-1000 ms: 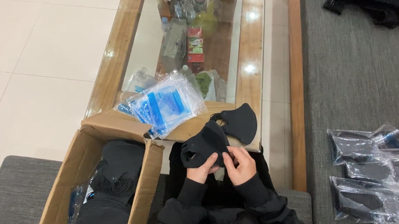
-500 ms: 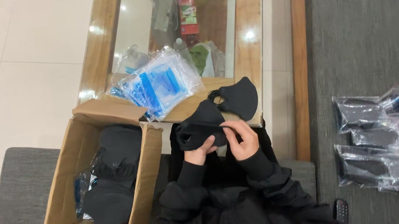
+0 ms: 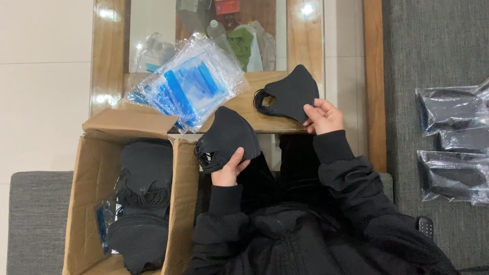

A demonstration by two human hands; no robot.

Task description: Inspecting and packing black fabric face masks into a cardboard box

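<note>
My left hand (image 3: 229,169) grips a black face mask (image 3: 226,136) by its lower edge, just right of the cardboard box (image 3: 85,228). My right hand (image 3: 322,116) holds a second black face mask (image 3: 290,95) over the wooden table edge (image 3: 262,85). The two masks are apart, each in its own hand. Both arms are in black sleeves. The box at my left holds a pile of black masks (image 3: 141,206).
A stack of clear and blue plastic bags (image 3: 191,87) lies on the table edge beyond the box. Several bagged black masks (image 3: 477,143) lie on the grey surface at right. A glass-topped wooden table (image 3: 304,17) with bottles and packets stands ahead.
The hands, together on one dark bundle before, have moved apart; each now holds a separate mask. The view has shifted so the table sits higher in frame.
</note>
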